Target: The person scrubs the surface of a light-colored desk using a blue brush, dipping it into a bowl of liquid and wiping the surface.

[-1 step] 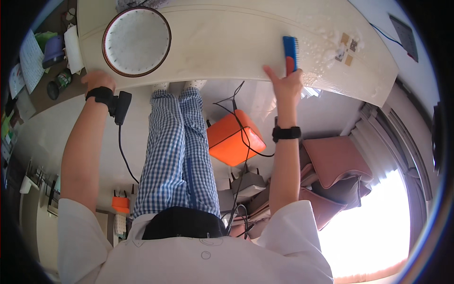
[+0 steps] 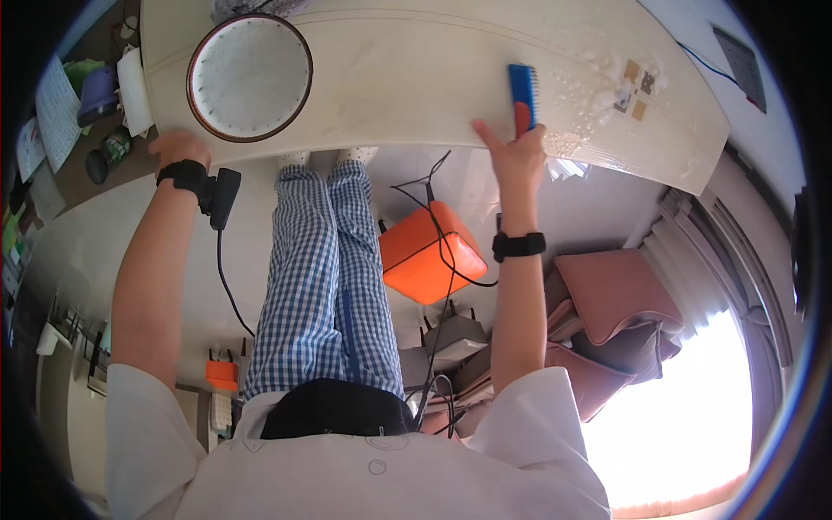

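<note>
My right hand (image 2: 518,156) is closed around a blue scrubbing brush (image 2: 521,85), whose pale bristles face right. Its thumb sticks out to the left, and the brush lies against the cream tabletop (image 2: 416,78) near the front edge. Wet suds (image 2: 559,108) cover the surface just right of the bristles. At the table's left front corner, my left hand (image 2: 182,146) grips the edge with bent fingers, some of them hidden. A round white dish with a brown rim (image 2: 250,78) sits on the tabletop beyond that hand.
Small brown and grey squares (image 2: 637,91) mark the table's right part amid foam. A grey cloth (image 2: 256,7) lies at the far edge. An orange stool (image 2: 433,251) and black cables (image 2: 446,234) are below the table. Papers and bottles (image 2: 108,152) crowd the left side.
My right hand and the scrubbing brush have shifted slightly left along the tabletop. My left hand stays at the corner.
</note>
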`<state>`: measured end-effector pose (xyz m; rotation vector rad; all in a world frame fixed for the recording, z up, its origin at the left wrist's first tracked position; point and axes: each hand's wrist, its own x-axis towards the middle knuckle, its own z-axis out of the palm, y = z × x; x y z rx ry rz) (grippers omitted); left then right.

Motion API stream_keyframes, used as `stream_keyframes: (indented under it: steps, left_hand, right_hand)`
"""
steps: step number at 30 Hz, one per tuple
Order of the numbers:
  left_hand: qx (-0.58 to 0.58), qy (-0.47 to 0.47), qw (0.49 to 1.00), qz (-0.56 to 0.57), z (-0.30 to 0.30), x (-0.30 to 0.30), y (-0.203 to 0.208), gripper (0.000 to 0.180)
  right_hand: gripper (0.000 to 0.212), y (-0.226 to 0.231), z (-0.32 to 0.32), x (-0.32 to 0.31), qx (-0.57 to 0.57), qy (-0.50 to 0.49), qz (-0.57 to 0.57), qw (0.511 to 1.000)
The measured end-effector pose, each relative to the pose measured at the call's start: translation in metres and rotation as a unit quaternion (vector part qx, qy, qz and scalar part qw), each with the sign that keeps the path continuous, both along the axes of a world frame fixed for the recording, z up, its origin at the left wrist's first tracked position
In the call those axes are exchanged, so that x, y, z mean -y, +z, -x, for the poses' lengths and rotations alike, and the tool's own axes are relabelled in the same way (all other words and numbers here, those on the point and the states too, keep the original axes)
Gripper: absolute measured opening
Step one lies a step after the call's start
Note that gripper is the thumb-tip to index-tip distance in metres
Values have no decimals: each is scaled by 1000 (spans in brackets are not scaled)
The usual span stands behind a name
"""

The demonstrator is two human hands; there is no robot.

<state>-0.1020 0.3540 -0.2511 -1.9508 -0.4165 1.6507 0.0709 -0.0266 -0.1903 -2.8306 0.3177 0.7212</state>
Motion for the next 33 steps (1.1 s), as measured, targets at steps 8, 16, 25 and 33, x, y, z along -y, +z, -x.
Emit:
stream_keyframes:
  steps: [8,16,25,33]
  left_hand:
    - [-3,14,1000,14,-17,16,19,19]
    - [-5,-24,998,57,-18,23,16,15]
    - [50,62,996,-31,11,6,-25,22]
    - [12,-117,993,20,19,0,-24,19]
  right_hand:
    - [69,-3,-8,-1,0,-11,-24,1000]
    - [62,-24,-49,45,74,-25,-96,992]
    - [73,-5,-22,-33,4,3,-41,999]
    - [71,-6,-67,25,86,-71,7,994]
